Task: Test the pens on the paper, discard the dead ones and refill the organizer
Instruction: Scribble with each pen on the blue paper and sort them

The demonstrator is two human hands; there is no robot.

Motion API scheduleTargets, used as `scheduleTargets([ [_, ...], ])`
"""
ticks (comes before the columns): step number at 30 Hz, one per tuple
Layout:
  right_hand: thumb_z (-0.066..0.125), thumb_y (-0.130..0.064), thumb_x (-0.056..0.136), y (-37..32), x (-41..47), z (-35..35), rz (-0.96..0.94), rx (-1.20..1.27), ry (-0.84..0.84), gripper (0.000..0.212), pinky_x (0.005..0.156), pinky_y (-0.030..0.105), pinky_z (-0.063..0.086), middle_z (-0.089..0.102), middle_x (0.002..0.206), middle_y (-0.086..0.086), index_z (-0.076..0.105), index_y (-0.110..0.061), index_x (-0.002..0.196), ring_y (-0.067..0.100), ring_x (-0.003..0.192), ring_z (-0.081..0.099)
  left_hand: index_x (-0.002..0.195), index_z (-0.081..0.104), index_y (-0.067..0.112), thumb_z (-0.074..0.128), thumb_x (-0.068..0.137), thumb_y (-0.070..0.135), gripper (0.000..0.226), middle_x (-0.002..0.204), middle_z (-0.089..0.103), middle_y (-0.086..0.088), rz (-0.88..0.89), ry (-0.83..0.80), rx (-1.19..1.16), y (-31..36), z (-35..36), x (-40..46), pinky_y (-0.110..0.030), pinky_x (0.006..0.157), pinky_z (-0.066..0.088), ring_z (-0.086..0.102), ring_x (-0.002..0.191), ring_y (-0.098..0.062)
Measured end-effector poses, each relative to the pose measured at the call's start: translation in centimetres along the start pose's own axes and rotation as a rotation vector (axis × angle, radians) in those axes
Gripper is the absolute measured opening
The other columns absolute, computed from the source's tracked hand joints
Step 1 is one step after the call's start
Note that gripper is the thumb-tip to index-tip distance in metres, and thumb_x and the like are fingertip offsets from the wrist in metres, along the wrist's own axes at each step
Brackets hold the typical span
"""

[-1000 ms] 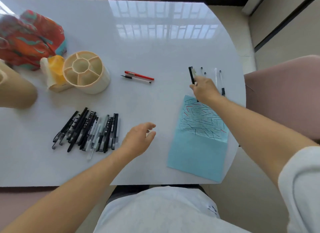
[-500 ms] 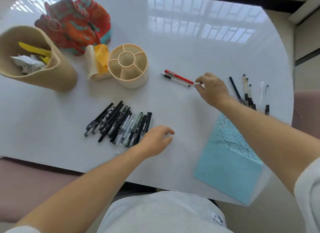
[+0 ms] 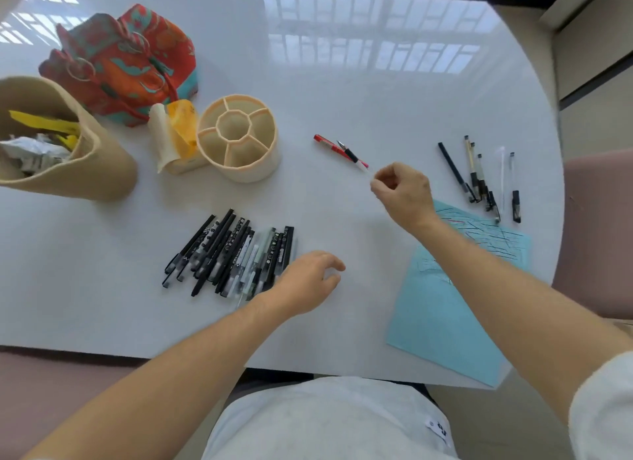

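The pens lie in three groups on the white table: a heap of about fifteen near the middle, five tested pens at the far right, and a red pen crossed by a clear one in the centre. Half a second ago those two lay parallel; now they cross. The right hand, fingers curled, holds nothing and has drawn back just beside them. The left hand stays relaxed, fingers apart, by the heap. One empty organizer, one blue paper and one bin are in view.
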State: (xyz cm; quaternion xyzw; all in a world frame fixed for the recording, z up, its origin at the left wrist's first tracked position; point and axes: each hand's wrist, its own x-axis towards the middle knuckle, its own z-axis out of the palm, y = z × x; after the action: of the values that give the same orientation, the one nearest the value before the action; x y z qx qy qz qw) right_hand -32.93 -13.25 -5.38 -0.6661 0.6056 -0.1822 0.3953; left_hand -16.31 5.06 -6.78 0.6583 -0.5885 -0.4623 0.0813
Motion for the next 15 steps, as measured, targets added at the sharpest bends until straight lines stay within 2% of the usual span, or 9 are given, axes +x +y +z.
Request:
scheduleTargets([
  [3, 0.075, -0.012, 0.081, 3.1, -4.2, -4.6, 0.167, 0.436, 0.147, 0.010, 0.063, 0.026, 0.056, 0.073, 0.071, -0.005, 0.076, -0.020, 0.087, 0.013, 0.061, 0.066, 0.119, 0.064, 0.030, 0.052, 0.097, 0.028, 0.025, 0.127, 0.060, 0.014, 0.031, 0.004, 0.009, 1.2, 1.1, 0.9, -0.029, 0.100, 0.044, 0.053, 0.118, -0.007],
  [5, 0.075, -0.005, 0.083, 6.0, -7.2, -7.7, 0.245, 0.613, 0.257, 0.013, 0.060, 0.022, 0.050, 0.065, 0.065, -0.007, 0.077, -0.017, 0.089, 0.013, 0.057, 0.057, 0.118, 0.064, 0.031, 0.053, 0.096, 0.026, 0.025, 0.125, 0.060, 0.014, 0.061, 0.011, 0.017, 2.5, 2.2, 1.6, -0.029, 0.099, 0.045, 0.055, 0.116, -0.008],
  [8, 0.073, 0.002, 0.087, 10.3, -11.7, -11.5, 0.369, 0.818, 0.397, 0.019, 0.057, 0.024, 0.040, 0.053, 0.059, -0.009, 0.066, -0.015, 0.085, 0.012, 0.053, 0.044, 0.118, 0.064, 0.031, 0.055, 0.096, 0.025, 0.025, 0.128, 0.058, 0.015, 0.146, 0.012, 0.042, 4.8, 4.2, 2.4, -0.029, 0.101, 0.044, 0.053, 0.118, -0.007],
  [10, 0.073, -0.001, 0.087, 12.7, -14.2, -13.0, 0.448, 0.857, 0.497, 0.026, 0.055, 0.028, 0.036, 0.046, 0.054, -0.009, 0.056, -0.019, 0.081, 0.011, 0.050, 0.039, 0.121, 0.063, 0.031, 0.056, 0.095, 0.024, 0.028, 0.138, 0.054, 0.013, 0.212, 0.004, 0.106, 6.3, 5.7, 2.9, -0.031, 0.104, 0.043, 0.047, 0.128, -0.008],
  [12, 0.073, -0.009, 0.082, 14.6, -16.4, -14.0, 0.496, 0.775, 0.559, 0.025, 0.053, 0.031, 0.034, 0.042, 0.051, -0.007, 0.050, -0.019, 0.080, 0.012, 0.046, 0.037, 0.125, 0.060, 0.031, 0.056, 0.094, 0.023, 0.032, 0.146, 0.048, 0.009, 0.271, -0.019, 0.177, 7.8, 7.0, 3.3, -0.034, 0.105, 0.043, 0.041, 0.134, -0.013],
  [15, 0.067, -0.020, 0.077, 16.7, -18.8, -14.9, 0.510, 0.605, 0.557, 0.013, 0.054, 0.034, 0.042, 0.048, 0.050, -0.004, 0.056, -0.015, 0.082, 0.015, 0.045, 0.043, 0.130, 0.058, 0.025, 0.058, 0.093, 0.019, 0.038, 0.153, 0.041, 0.002, 0.363, -0.036, 0.290, 9.6, 8.6, 3.9, -0.037, 0.111, 0.038, 0.034, 0.141, -0.021],
])
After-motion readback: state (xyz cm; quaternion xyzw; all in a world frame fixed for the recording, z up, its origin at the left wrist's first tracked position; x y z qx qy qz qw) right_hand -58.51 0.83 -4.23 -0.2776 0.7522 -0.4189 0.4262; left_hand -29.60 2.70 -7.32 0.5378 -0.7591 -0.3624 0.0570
